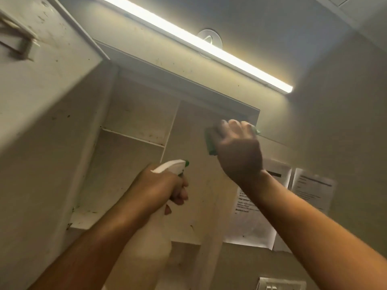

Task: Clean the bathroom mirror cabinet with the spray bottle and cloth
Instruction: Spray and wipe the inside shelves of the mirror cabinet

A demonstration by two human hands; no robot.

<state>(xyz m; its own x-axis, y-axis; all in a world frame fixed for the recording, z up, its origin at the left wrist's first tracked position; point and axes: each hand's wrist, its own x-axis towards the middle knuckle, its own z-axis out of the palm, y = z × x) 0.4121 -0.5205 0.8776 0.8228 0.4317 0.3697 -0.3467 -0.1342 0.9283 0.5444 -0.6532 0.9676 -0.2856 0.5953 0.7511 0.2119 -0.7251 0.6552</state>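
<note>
Up at the top of the open mirror cabinet, the green cloth is flat against the inner panel just under the top edge, and the right hand presses on it. The hand is blurred, so I can't tell how tightly the fingers curl, but they fold over the cloth and pin it to the surface, green showing at the left edge and again past the fingertips.

Lower and to the left, the left hand grips the spray bottle, fingers wrapped round the neck and trigger, white head and green nozzle aimed up toward the cloth. The bottle's body hangs below the fist, pale and blurred.

The cabinet door swings out on the left, speckled with grime, and the bare shelves carry dark spots too. Above runs a lit strip light; to the right, printed papers are stuck on the wall just beside the cabinet.

Risks from here, as I read it: a squeeze now would likely wet the right hand, not the panel. Spray drifting right could soak those papers. The cloth sits near the panel's top right corner, so a hard wipe could slip off it. And that open door hangs close to head height.
</note>
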